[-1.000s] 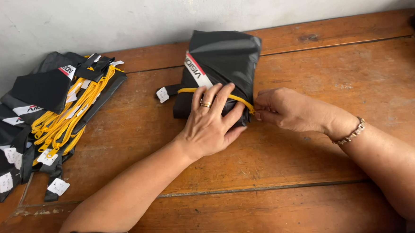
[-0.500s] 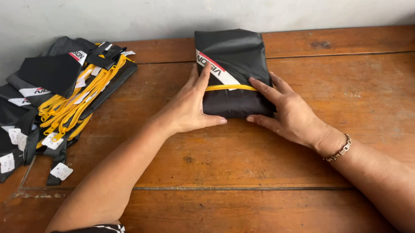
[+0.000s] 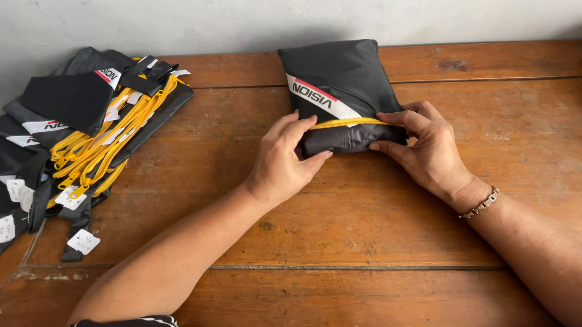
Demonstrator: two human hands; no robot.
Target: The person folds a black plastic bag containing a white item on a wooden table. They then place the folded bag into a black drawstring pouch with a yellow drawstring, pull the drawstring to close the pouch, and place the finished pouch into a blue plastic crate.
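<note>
- A folded black fabric bundle point(image 3: 340, 81) lies on the wooden surface point(image 3: 373, 212) in the upper middle of the frame, its far edge close to the pale wall point(image 3: 230, 14).
- A yellow cord point(image 3: 348, 122) runs across the bundle near its lower end, just below a white stripe with a red edge.
- The left hand point(image 3: 284, 160) sits at the bundle's lower left corner; its grip is closed on the fabric, fingers curled over the top by the cord's end and thumb pressed against the near edge.
- The right hand point(image 3: 426, 146) holds the lower right corner the same way, fingers over the top touching the cord and thumb beneath along the near edge.
- A metal bracelet point(image 3: 482, 203) circles the right wrist.
- At the left of the frame, well apart from the hands, a pile of black bags point(image 3: 69, 109) lies fanned out, with yellow cords point(image 3: 98, 154) and small white tags point(image 3: 82, 241) trailing toward the lower left.
</note>
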